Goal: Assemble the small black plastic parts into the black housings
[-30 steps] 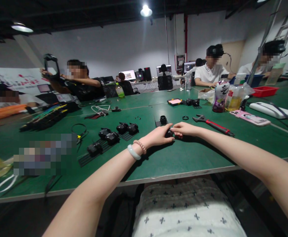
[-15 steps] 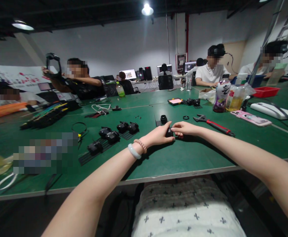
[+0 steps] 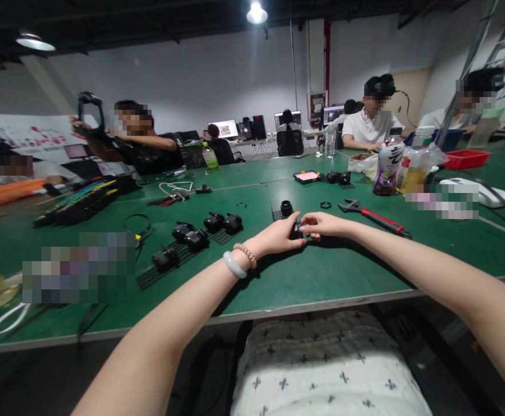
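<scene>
The bare left hand (image 3: 277,236) had its thumb and fingers closed around a small black part (image 3: 296,230) over the flat green table (image 3: 322,271). The bare right hand (image 3: 320,224) had bent fingers close together at the part's right side; I could not tell if they pinched it. Just past them sat a round black piece (image 3: 286,206). A thin black ring (image 3: 326,204) and a red-and-black wrench (image 3: 376,219) lay to the right.

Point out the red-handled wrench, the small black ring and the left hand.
Red-handled wrench (image 3: 376,218): head view, on its handle.
Small black ring (image 3: 326,207): head view, on its rim.
Left hand (image 3: 277,236): head view, on its back.
</scene>
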`<state>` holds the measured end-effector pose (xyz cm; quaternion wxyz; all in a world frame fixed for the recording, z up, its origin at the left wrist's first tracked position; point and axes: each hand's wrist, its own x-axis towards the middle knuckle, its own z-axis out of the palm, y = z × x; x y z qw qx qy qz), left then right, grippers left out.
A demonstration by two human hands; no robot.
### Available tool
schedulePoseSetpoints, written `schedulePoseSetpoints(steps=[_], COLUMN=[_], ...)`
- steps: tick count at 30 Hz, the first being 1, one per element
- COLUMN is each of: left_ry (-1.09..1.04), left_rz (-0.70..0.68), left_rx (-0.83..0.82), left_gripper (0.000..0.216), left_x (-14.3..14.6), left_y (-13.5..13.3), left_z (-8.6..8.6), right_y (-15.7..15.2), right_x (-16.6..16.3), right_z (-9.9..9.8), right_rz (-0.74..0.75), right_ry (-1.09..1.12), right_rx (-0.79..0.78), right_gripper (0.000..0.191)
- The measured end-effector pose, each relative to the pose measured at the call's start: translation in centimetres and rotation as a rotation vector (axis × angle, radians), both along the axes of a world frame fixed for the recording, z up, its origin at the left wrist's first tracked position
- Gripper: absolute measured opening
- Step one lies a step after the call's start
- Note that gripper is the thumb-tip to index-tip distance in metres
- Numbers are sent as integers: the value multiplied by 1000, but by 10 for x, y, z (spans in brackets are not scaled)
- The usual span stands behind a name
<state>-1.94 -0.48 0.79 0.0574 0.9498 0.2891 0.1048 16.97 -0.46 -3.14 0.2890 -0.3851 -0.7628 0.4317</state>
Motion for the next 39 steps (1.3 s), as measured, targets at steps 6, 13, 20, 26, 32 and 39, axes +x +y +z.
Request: schedulePoseSetpoints(steps=[6, 13, 20, 26, 32, 39], left_ry=[-18, 10, -21, 13, -22, 3], left_rz=[-42, 23, -49, 12, -48, -9], left_rx=[-17, -4, -18, 14, -13, -13], left_gripper=[66, 72, 65, 72, 65, 67], left_x=[0, 1, 0, 0, 0, 1], left_y=[-2, -3, -2, 0, -2, -2], left_z=[2, 2, 1, 0, 2, 2], right_y=[0, 1, 0, 3, 2, 1], right_x=[2, 0, 0, 0, 1, 0], right_z=[-5, -2, -4, -3, -5, -2], right_rz=[-8, 10, -7, 4, -12, 28], right_ry=[60, -17, 6, -80, 15, -1], right_rx=[21, 33, 38, 77, 10, 30], right_gripper=[49, 38, 47, 41, 46, 37])
